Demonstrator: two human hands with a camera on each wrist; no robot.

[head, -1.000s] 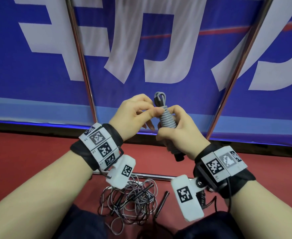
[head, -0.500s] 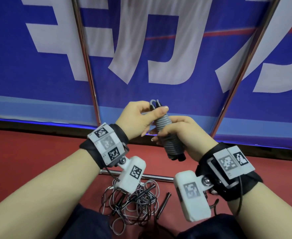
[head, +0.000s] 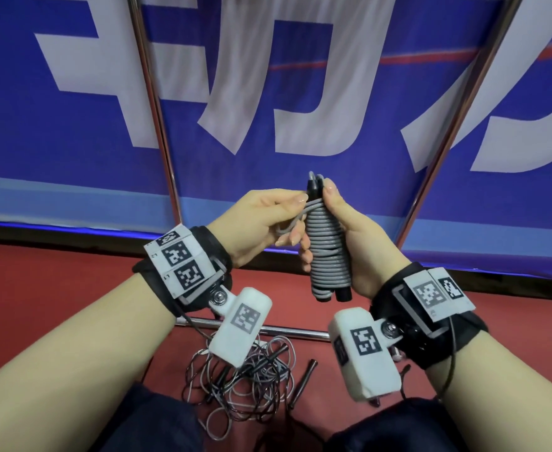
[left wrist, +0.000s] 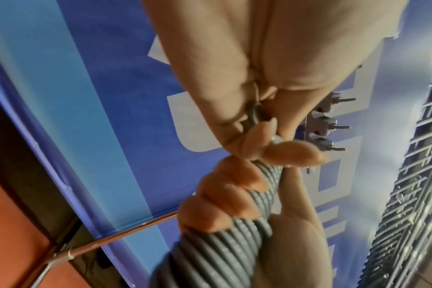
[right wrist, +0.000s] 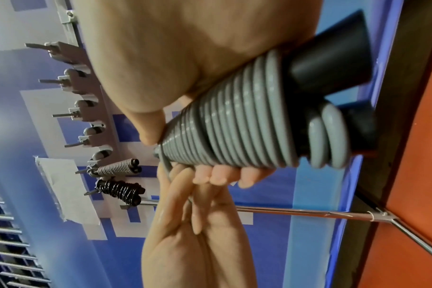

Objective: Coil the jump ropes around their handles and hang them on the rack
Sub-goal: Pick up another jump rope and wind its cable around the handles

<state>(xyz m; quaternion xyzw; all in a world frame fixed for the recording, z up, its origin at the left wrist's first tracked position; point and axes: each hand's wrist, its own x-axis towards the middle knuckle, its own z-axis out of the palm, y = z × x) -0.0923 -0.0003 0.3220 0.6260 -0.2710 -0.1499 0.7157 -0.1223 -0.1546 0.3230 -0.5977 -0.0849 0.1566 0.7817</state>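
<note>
While right hand (head: 356, 243) grips coiled rope (head: 328, 249), left hand (head: 261, 223) apparently pinches its loop.

Two coiled ropes (right wrist: 119, 179) fill the rack's (right wrist: 86, 109) end pegs; others free.

We see even, bright indoor light in the head view, with only soft shadows on the red floor (head: 39, 305) and straight poles bowing toward the edges. Both wrist views look dimmer and softer: the left hand (left wrist: 234, 87) is smeared, the banner (right wrist: 271, 243) hazy, and edges stretch strongly.
</note>
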